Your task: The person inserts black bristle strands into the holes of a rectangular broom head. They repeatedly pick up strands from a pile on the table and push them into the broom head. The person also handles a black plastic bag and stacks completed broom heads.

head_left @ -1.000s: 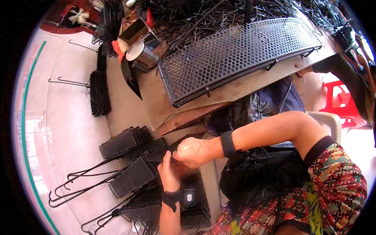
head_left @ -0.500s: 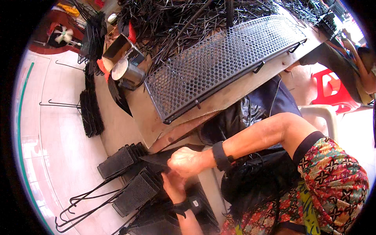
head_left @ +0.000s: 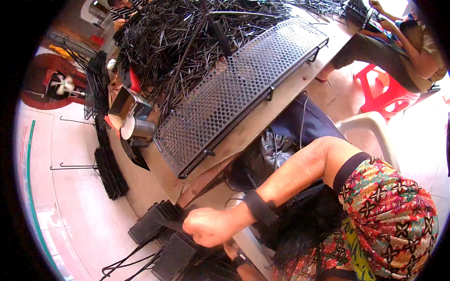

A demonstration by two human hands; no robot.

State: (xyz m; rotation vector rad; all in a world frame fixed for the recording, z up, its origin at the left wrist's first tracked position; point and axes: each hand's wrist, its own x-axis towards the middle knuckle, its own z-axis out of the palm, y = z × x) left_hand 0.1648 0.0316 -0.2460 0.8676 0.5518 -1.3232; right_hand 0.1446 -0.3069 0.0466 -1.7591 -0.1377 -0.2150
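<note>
My right hand is closed in a fist low in the middle, a black band around its wrist. A dark, thin flat piece sticks out from its fingers toward the left; its kind I cannot make out. My left hand is below and behind the right one, mostly hidden by it, so its fingers do not show. Close beside both hands are black mesh panels with long bent wire hooks, stacked in bundles.
A black perforated metal rack lies on the table, before a heap of thin black rods. A metal can and an open box stand at its left. A red stool and co-workers are beyond.
My view has shifted, so the table sits further left. The right fist has moved down and now covers most of my left hand, which showed beside it before.
</note>
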